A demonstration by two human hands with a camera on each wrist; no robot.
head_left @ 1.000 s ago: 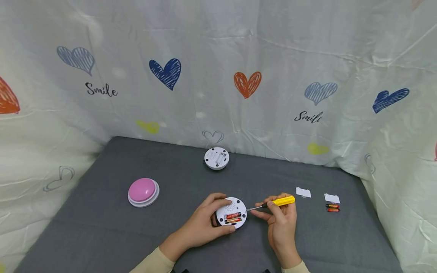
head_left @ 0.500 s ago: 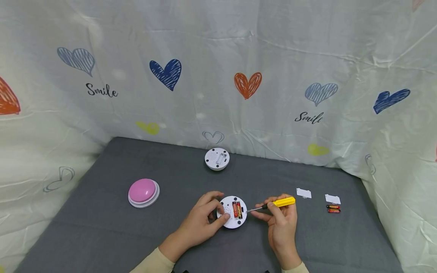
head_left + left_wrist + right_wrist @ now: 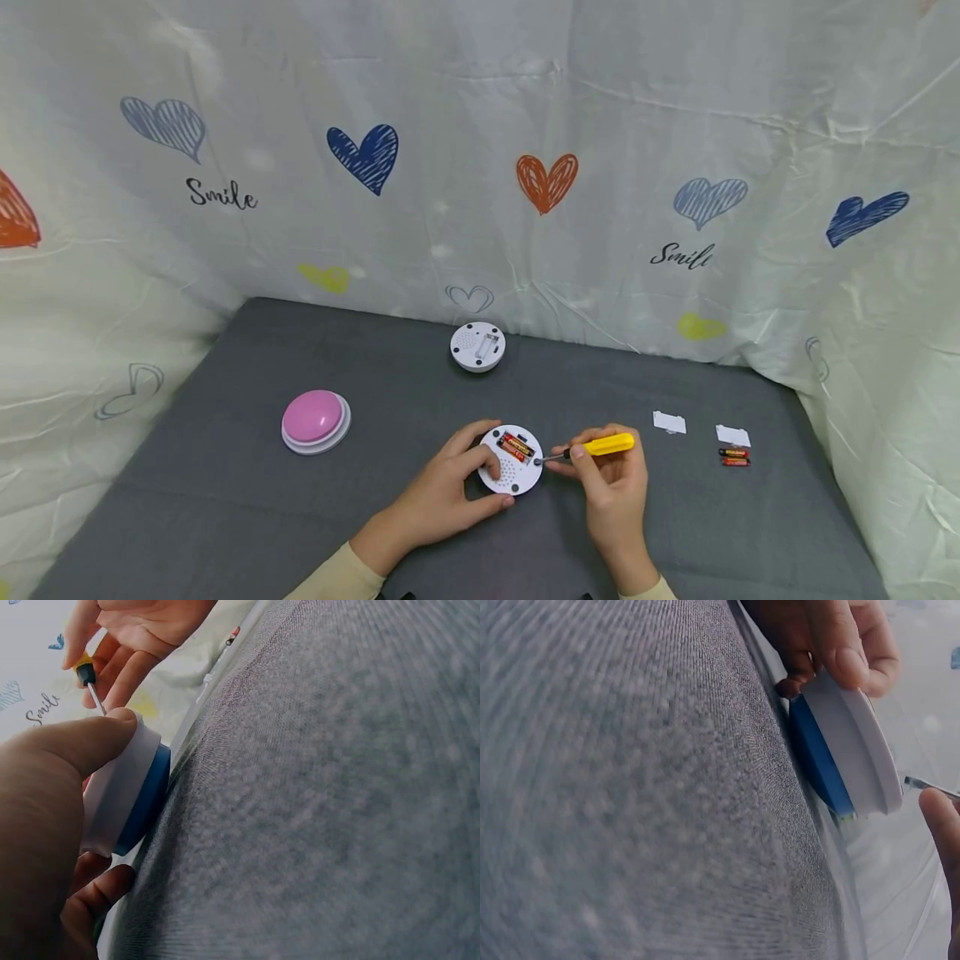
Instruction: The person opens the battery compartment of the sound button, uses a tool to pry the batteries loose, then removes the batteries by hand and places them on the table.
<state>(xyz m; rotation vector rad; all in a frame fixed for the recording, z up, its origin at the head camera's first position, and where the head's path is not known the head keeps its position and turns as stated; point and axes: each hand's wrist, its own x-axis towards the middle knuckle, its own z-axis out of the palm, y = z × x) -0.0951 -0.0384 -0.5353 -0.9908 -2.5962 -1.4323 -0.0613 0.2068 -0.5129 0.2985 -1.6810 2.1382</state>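
My left hand [image 3: 453, 479] grips a round white push-button device [image 3: 517, 477] by its edge, thumb at the near side and fingers over the far side. Its underside faces up, showing two red-and-black batteries [image 3: 516, 447] in the open compartment, speaker holes and dark feet. In the left wrist view the blue dome [image 3: 146, 806] points down toward the cloth. My right hand [image 3: 615, 492] pinches a screwdriver by its yellow handle [image 3: 609, 444]. The screwdriver's tip is right at the device's right edge in the head view; the right wrist view shows the metal tip [image 3: 915, 782] close beside the white base.
A similar white device [image 3: 477, 347] lies upside down at the back, its battery slot showing. On the left sits a pink-domed button [image 3: 313, 417]. Two white battery covers [image 3: 669, 422] and a pair of batteries [image 3: 734, 457] lie at the right. A printed curtain borders the grey cloth.
The left hand has turned the device counterclockwise, so its batteries now lie toward the far side, and has re-gripped its edge. The right hand and screwdriver have shifted slightly left.
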